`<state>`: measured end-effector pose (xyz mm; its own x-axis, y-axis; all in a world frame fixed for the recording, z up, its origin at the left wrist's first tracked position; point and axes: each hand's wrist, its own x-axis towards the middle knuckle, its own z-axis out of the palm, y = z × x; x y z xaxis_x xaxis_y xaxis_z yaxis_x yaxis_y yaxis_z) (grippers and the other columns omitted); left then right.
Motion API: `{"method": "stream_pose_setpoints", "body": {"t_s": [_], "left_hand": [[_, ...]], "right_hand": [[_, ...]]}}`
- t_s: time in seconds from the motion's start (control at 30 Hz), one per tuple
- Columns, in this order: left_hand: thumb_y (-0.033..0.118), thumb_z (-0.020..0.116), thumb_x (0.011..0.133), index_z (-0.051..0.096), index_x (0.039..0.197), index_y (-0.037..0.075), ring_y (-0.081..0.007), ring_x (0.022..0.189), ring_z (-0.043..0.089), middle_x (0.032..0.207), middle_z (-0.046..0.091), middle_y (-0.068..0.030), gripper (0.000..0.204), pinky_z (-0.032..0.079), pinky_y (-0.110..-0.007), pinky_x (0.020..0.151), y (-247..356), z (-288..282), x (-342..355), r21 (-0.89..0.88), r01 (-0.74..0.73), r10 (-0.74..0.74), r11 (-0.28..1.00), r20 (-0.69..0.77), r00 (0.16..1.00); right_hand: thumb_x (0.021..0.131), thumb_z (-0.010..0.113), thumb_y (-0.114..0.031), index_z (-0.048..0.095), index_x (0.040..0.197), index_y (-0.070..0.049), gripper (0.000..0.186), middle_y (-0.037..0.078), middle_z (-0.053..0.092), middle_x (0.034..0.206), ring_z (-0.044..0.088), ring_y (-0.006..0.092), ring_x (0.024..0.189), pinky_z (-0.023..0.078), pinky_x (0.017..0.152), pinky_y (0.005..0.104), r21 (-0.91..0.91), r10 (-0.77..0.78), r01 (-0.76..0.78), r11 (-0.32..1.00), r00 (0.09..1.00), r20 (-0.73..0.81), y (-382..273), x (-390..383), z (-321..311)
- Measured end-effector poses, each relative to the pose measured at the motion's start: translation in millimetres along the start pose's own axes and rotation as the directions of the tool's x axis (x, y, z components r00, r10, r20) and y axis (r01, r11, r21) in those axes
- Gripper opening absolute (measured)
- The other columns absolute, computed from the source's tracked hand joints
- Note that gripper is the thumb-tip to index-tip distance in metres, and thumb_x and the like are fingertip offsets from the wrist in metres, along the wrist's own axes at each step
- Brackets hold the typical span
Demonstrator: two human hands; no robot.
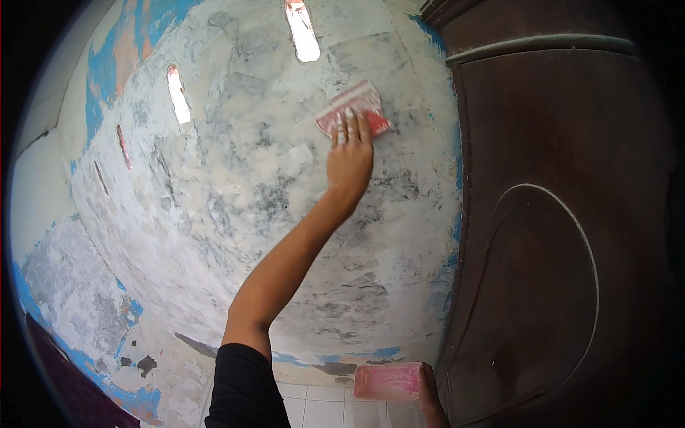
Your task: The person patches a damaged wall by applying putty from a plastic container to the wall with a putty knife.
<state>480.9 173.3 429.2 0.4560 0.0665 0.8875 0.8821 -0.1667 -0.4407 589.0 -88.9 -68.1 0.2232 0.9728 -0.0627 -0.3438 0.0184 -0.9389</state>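
Observation:
My left hand point(350, 165) reaches up the wall point(235, 164), its fingers pressed over a red plastic putty scraper point(354, 102). White paste coats my fingertips and much of the scraper. The scraper's broad, pale edge is tilted, facing up and left, and appears to lie against the wall. The thumb is out of sight behind the tool. Low in the view, my right hand point(430, 396) grips the right end of a shallow pink rectangular tray point(387, 382) smeared with whitish residue. Grey and white patches of filler cover the wall.
A dark brown wooden door point(549, 214) stands along the right. Bright slots point(305, 36) pierce the upper wall. Blue paint point(107, 68) remains at the upper left. White floor tiles point(325, 412) show below, and a dark purple object point(71, 378) lies at lower left.

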Motion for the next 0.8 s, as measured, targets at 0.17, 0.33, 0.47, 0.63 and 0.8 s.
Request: {"method": "stream_pose_setpoints", "body": {"t_s": [0.17, 0.33, 0.47, 0.63, 0.8], "left_hand": [[0.005, 0.05, 0.09, 0.041, 0.139, -0.01, -0.0376, 0.129, 0.052, 0.138, 0.05, -0.0281, 0.052, 0.041, -0.043, 0.109, 40.0, -27.8, -19.2, -0.241, -0.005, 0.061, 0.971, 0.225, 0.972], [0.005, 0.049, 0.09, 0.041, 0.139, -0.009, -0.0374, 0.129, 0.052, 0.138, 0.051, -0.0276, 0.052, 0.041, -0.042, 0.108, 37.4, -60.3, 13.3, -0.329, -0.004, 0.062, 0.944, 0.167, 0.984], [0.006, 0.05, 0.09, 0.041, 0.14, -0.008, -0.037, 0.131, 0.049, 0.14, 0.049, -0.0272, 0.052, 0.04, -0.043, 0.11, 30.0, -42.8, 50.5, -0.201, -0.115, 0.099, 0.973, -0.09, 0.991], [0.01, 0.049, 0.092, 0.027, 0.146, -0.012, -0.0448, 0.138, 0.038, 0.148, 0.037, -0.0326, 0.063, 0.032, -0.051, 0.114, 65.9, 30.4, 25.3, 0.15, -0.256, 0.231, 0.955, 0.168, 0.958], [0.011, 0.048, 0.091, 0.035, 0.143, -0.013, -0.0413, 0.135, 0.044, 0.143, 0.044, -0.0325, 0.058, 0.034, -0.049, 0.113, 125.3, 17.7, -49.0, -0.048, -0.357, 0.356, 0.933, 0.262, 0.897]], "right_hand": [[0.104, 0.044, -0.045, 0.052, 0.126, -0.003, 0.049, 0.009, 0.056, 0.115, 0.052, 0.0169, 0.109, 0.041, 0.098, 0.0332, -0.053, 0.005, -0.005, 0.999, 1.0, -0.004, 4.7, 6.0, -4.2], [0.104, 0.043, -0.045, 0.051, 0.127, -0.003, 0.049, 0.009, 0.056, 0.116, 0.052, 0.0171, 0.11, 0.04, 0.099, 0.0331, -0.063, -0.023, 0.024, 0.998, 1.0, 0.006, 1.8, 3.0, -4.9], [0.104, 0.043, -0.044, 0.051, 0.128, -0.003, 0.048, 0.009, 0.056, 0.117, 0.052, 0.0178, 0.11, 0.041, 0.099, 0.0332, -0.032, -0.006, 0.006, 0.999, 1.0, 0.014, -1.8, 1.1, -3.2], [0.103, 0.045, -0.044, 0.051, 0.128, -0.004, 0.048, 0.007, 0.058, 0.117, 0.055, 0.0163, 0.109, 0.045, 0.096, 0.0331, -0.043, -0.03, 0.03, 0.999, 1.0, 0.001, 6.3, 7.3, 2.1], [0.103, 0.046, -0.044, 0.052, 0.128, -0.004, 0.048, 0.007, 0.058, 0.116, 0.056, 0.0163, 0.108, 0.045, 0.096, 0.033, -0.026, -0.052, 0.052, 0.998, 0.999, -0.007, 7.1, 7.2, -10.4]]}}
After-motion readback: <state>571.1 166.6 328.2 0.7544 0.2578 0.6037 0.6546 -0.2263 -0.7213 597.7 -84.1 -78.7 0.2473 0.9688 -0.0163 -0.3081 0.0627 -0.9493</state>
